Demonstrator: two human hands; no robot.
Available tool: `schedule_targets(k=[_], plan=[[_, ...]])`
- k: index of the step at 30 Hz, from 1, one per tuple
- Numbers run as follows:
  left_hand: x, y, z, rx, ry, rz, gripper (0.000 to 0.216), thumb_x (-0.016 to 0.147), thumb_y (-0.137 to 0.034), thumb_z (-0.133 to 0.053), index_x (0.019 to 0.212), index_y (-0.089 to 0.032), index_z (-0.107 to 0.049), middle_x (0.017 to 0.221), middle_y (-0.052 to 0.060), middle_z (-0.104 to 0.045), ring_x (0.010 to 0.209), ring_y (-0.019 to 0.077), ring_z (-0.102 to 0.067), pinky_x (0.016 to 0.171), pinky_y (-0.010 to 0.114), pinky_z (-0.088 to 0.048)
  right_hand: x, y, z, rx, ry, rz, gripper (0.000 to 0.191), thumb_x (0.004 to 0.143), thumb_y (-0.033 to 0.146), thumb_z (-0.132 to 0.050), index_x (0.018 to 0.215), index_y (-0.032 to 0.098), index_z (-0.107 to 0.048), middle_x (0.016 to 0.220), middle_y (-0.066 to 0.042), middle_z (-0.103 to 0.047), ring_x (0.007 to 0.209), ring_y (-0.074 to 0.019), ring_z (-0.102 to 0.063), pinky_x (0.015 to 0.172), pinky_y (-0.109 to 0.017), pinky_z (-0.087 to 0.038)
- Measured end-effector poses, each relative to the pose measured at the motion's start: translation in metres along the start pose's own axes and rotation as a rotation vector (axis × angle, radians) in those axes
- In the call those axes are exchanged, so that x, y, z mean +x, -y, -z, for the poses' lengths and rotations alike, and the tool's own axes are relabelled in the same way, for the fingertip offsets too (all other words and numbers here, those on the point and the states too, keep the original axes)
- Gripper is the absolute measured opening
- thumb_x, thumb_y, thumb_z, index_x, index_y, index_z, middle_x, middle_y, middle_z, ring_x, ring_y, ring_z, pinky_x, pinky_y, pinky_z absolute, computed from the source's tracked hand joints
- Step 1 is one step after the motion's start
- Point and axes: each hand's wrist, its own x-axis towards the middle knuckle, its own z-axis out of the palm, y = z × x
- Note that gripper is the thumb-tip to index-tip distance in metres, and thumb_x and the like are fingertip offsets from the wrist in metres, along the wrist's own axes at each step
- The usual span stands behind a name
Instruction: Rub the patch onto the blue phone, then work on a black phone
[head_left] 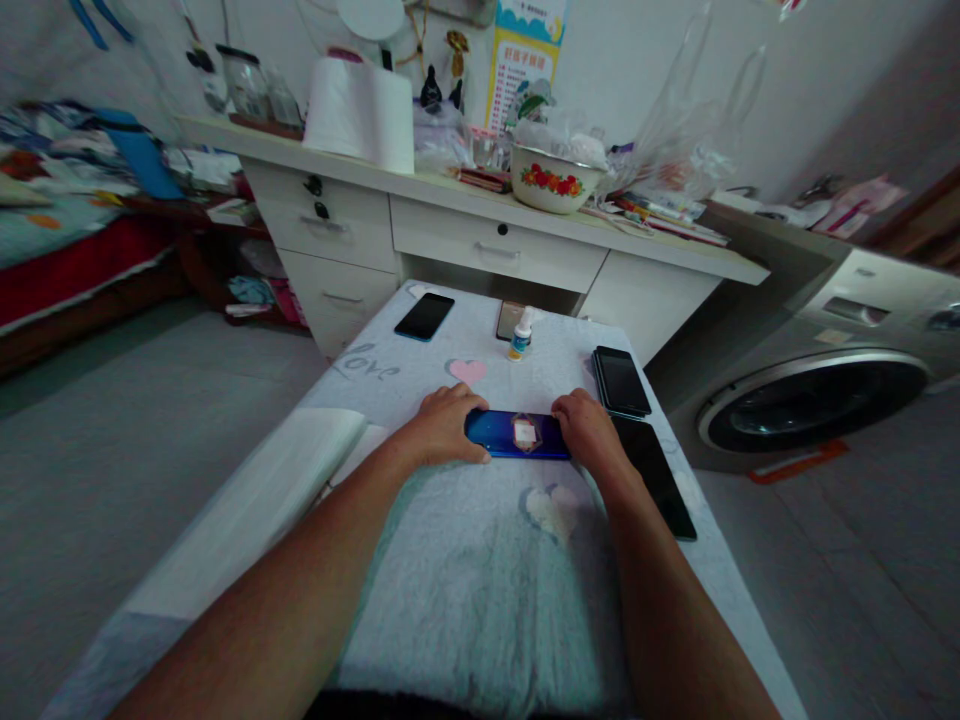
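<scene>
Blue phone (516,435) lies crosswise on the cloth-covered counter (450,600), about mid-counter, just near of the pink heart (468,371) printed on the cloth.
- Left hand (442,425): grip clasped over the phone's left end, fingers curled on top, thumb along the near edge.
- Right hand (592,430): grip clasped over the right end, fingers bent down onto it.
- Both forearms reach in from the near side. The phone rests flat and is not lifted.
- Small pale tab (526,432) sits on the phone's middle, between the two hands. Cannot tell whether it is stuck down or loose.

Around it:
- Small bottle (519,335) upright, far of the phone.
- Black phone (424,316) far left.
- Stack of dark phones (621,380) just far-right of the right hand.
- Long dark slab (656,475) along the right edge, beside the right wrist.
- Beyond: far counter (465,190) with a flowered bowl (555,180), and a washing machine (817,400) at right.

Step in hand, as I read it: the phone is steadied at both ends with its middle left clear.

Any next move on the middle calls for freeing one hand while the other pins the phone against sliding on the soft cloth. It also needs care not to smudge or shift the tab, and the right elbow kept off the slab at the edge.
</scene>
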Motion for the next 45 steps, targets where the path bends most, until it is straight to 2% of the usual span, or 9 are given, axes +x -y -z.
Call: schedule_targets(k=[7,13,23,32,45], plan=[[0.0,-0.001,0.0,0.003,-0.007,-0.001,0.07,0.055,-0.051,-0.074,0.118,-0.024,-0.056,0.116,0.006,-0.054,0.107,0.0284,-0.049,0.092,0.038,-0.039,-0.002,-0.008,-0.001,0.022,-0.032,-0.05,0.022,0.089,0.019,-0.046,0.09,0.016,-0.068,0.093,-0.009,-0.06,0.084,-0.0153,-0.056,0.077,-0.024,-0.037],[0.0,-0.001,0.0,0.003,-0.012,-0.009,0.07,0.056,-0.051,-0.074,0.118,-0.023,-0.057,0.115,0.006,-0.054,0.106,0.0283,-0.049,0.092,0.038,-0.04,-0.004,0.005,0.002,0.057,-0.052,0.021,0.022,0.09,0.017,-0.045,0.09,0.016,-0.067,0.092,-0.007,-0.059,0.084,-0.0148,-0.055,0.077,-0.023,-0.036],[0.0,-0.001,0.0,0.013,-0.01,-0.009,0.071,0.056,-0.051,-0.074,0.118,-0.023,-0.057,0.115,0.007,-0.053,0.106,0.028,-0.049,0.092,0.037,-0.04,-0.009,0.019,0.004,0.112,-0.007,0.144,0.022,0.086,0.011,-0.045,0.089,0.015,-0.066,0.091,-0.006,-0.057,0.08,-0.0127,-0.053,0.074,-0.021,-0.035],[0.0,0.001,-0.002,0.026,-0.011,-0.003,0.071,0.056,-0.053,-0.074,0.119,-0.025,-0.056,0.116,0.006,-0.053,0.107,0.0281,-0.049,0.092,0.037,-0.039,-0.013,0.016,0.007,0.155,0.054,0.22,0.02,0.084,0.011,-0.047,0.088,0.015,-0.066,0.09,-0.006,-0.059,0.081,-0.0136,-0.053,0.074,-0.023,-0.035],[0.001,0.001,-0.002,0.014,-0.013,-0.005,0.071,0.056,-0.052,-0.074,0.119,-0.025,-0.056,0.115,0.005,-0.053,0.106,0.0272,-0.049,0.091,0.036,-0.039,-0.025,0.015,0.022,0.252,0.149,0.197,0.017,0.071,0.009,-0.054,0.079,0.016,-0.067,0.083,-0.004,-0.064,0.074,-0.0131,-0.055,0.066,-0.021,-0.037]])
